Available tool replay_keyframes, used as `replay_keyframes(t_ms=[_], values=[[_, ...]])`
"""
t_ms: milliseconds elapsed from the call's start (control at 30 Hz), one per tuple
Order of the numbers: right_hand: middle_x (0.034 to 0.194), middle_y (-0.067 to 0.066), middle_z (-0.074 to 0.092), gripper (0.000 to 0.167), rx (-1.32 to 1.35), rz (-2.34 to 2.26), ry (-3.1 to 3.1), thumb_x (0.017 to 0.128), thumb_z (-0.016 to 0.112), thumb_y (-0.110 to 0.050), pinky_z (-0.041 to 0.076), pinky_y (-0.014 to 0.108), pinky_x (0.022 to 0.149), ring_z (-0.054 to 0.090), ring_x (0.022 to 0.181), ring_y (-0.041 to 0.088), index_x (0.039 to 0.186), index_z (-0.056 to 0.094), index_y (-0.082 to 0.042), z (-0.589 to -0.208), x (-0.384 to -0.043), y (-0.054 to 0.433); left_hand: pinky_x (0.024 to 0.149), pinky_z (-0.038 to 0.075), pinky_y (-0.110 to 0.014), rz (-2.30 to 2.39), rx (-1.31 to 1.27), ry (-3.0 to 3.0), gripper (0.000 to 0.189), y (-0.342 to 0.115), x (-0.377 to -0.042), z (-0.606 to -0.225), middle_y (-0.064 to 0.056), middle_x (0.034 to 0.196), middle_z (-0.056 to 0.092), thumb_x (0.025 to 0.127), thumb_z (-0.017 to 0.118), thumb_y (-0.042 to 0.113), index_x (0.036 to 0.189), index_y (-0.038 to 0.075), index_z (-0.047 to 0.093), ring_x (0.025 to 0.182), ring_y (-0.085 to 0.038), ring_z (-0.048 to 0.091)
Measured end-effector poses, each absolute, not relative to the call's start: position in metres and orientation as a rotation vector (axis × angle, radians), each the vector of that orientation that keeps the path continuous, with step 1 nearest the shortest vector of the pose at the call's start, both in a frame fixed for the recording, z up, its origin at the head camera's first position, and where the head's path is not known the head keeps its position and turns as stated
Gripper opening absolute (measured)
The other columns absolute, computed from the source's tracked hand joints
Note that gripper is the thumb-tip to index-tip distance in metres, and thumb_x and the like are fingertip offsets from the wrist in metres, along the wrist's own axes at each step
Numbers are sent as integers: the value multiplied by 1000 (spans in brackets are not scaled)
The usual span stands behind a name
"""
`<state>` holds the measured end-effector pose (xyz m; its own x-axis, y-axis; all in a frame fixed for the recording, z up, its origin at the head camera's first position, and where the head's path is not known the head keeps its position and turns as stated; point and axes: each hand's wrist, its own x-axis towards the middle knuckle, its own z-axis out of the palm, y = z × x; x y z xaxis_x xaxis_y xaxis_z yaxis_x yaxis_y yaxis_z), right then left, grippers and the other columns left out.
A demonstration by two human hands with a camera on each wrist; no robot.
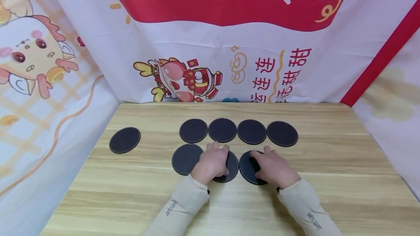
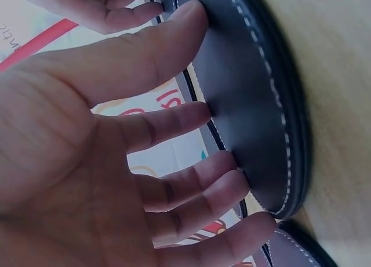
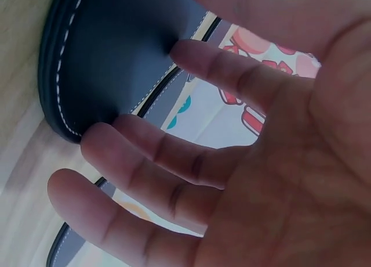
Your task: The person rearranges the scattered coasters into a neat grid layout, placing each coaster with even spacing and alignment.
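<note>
Round black leather coasters with pale edge stitching lie flat on the wooden table. My left hand (image 1: pixel 211 162) is over the middle coaster (image 1: pixel 233 168) of the front row, covering its left part. In the left wrist view the thumb lies over this stitched coaster (image 2: pixel 255 98), and the spread fingers reach its edge. To the right, my right hand (image 1: pixel 275 166) is over the right front coaster (image 1: pixel 247 166). The right wrist view has its loosely extended fingertips on or right at the dark coaster (image 3: pixel 116 52). The left front coaster (image 1: pixel 184 160) sits beside my left hand, partly overlapped by it.
Behind the front row, several matching coasters form a back row, from a left one (image 1: pixel 193 130) to a right one (image 1: pixel 282 133). Another coaster (image 1: pixel 125 140) lies apart at the far left of the table (image 1: pixel 124 192). A printed cloth (image 1: pixel 226 39) hangs along the table's back edge.
</note>
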<state>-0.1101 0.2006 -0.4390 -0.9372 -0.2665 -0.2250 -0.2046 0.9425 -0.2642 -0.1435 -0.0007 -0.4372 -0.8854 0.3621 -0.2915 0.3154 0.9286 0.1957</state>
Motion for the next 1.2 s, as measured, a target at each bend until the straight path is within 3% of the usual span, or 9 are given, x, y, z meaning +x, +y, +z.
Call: replay_keyframes(t_ms=[367, 533, 633, 867, 1200], values=[[106, 21, 53, 55, -372, -345, 2837, 79, 84, -13, 51, 49, 71, 54, 89, 33, 130, 63, -15, -436, -109, 200, 77, 53, -46, 269, 486, 2728, 69, -6, -146, -434, -20, 135, 46, 82, 85, 32, 142, 13, 55, 117, -33, 46], [107, 21, 53, 56, -373, -339, 2833, 80, 83, -12, 51, 49, 72, 53, 90, 33, 131, 62, -16, -435, -108, 199, 82, 53, -52, 278, 411, 2780, 54, -33, -156, -426, -22, 128, 51, 87, 80, 30, 133, 8, 62, 118, -37, 49], [107, 21, 53, 56, -379, -338, 2838, 80, 83, -12, 51, 49, 72, 53, 90, 33, 131, 62, -16, -434, -109, 198, 85, 51, -56, 216, 275, 2824, 49, -54, -163, -423, -24, 126, 52, 88, 76, 21, 132, 4, 62, 116, -39, 50], [108, 23, 53, 55, -384, -323, 2835, 80, 83, -12, 51, 49, 72, 53, 91, 34, 131, 62, -16, -433, -109, 198, 85, 51, -55, 231, 81, 2761, 68, -75, -169, -425, -30, 136, 46, 88, 72, 13, 149, 2, 44, 117, -43, 50], [110, 23, 53, 57, -386, -319, 2802, 79, 82, -9, 51, 49, 72, 53, 92, 33, 132, 62, -17, -434, -108, 199, 77, 52, -50, 243, 91, 2736, 71, -76, -164, -425, -30, 130, 49, 81, 78, 11, 143, 0, 46, 107, -42, 53]])
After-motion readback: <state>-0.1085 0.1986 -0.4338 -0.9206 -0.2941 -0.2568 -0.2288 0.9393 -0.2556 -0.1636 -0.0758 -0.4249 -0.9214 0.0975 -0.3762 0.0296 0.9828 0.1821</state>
